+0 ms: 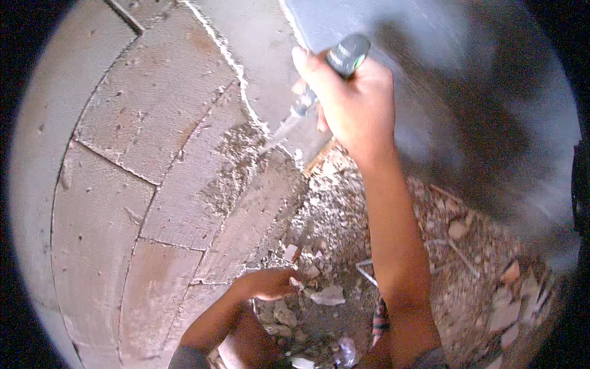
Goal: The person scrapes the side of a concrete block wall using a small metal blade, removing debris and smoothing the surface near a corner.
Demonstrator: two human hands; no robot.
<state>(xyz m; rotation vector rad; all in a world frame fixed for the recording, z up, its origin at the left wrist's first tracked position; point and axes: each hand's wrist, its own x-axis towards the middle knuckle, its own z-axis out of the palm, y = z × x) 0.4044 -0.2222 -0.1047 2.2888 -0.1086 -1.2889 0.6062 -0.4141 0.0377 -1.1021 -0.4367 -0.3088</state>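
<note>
My right hand [362,104] is wrapped around the dark grey and green handle of a screwdriver [349,54]. Its thin metal shaft slants down to the left, and the tip meets the wall at a roughened patch [236,160] of crumbly mortar. Pale, ragged mortar lines the joint [246,92] just above the tip. Lower down, my left hand [270,284] is near the foot of the wall with its fingers stretched to the right, holding nothing that I can see. Small rubble pieces lie beside its fingertips.
Large grey blocks [117,215] with dark joints form the wall on the left. At the upper right is a smooth grey surface [405,37] with a dark shadow. Broken stones and rubble [332,215] cover the ground, with flat shards [507,307] at the lower right.
</note>
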